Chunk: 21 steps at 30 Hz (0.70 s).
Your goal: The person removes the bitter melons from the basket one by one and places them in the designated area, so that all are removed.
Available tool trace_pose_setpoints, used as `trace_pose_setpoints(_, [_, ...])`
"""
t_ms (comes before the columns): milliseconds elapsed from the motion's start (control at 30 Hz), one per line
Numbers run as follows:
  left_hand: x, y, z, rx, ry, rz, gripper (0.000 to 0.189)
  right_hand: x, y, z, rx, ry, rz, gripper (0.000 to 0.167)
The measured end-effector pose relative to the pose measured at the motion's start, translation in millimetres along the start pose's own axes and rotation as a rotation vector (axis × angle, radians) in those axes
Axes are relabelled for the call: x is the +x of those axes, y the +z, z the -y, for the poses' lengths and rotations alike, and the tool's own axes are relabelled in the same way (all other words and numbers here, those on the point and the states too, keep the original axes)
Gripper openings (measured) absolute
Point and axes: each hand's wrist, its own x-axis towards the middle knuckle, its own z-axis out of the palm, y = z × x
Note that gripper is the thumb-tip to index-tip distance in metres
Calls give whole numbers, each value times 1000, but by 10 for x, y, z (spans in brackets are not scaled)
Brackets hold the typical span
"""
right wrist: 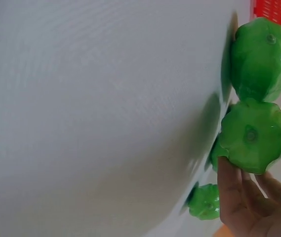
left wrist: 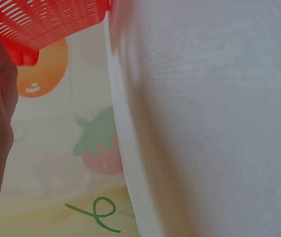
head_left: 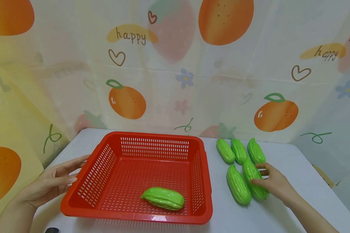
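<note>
My right hand (head_left: pixel 275 183) grips a light green, ribbed bitter melon (head_left: pixel 252 178) between thumb and fingers, at the table's right side. In the right wrist view, the round end of this bitter melon (right wrist: pixel 254 136) faces the camera. Another bitter melon (head_left: pixel 238 186) lies right beside it. Behind them are three more, one bitter melon (head_left: pixel 225 150) being nearest the basket. My left hand (head_left: pixel 53 179) touches the left rim of a red plastic basket (head_left: pixel 137 216), its fingers along the outside. Inside the basket, near its front wall, lies one bitter melon (head_left: pixel 163 198).
The white table (head_left: pixel 221 216) carries everything. A fruit-patterned curtain (head_left: pixel 169 94) hangs behind it and round both sides. A small dark object (head_left: pixel 52 230) shows at the bottom left edge of the head view.
</note>
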Motion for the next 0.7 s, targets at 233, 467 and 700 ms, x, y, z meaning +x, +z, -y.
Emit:
trace_pose_setpoints(233, [4, 10, -6, -12, -12, 3, 65, -3, -7, -15, -26, 17, 25, 78])
trace_pose_setpoints(467, [8, 34, -19, -60, -5, 35, 67, -9, -8, -31, -33, 24, 50, 77])
trace_pose_setpoints(700, [8, 40, -14, -57, -6, 35, 66, -3, 8, -66, -36, 21, 61, 75])
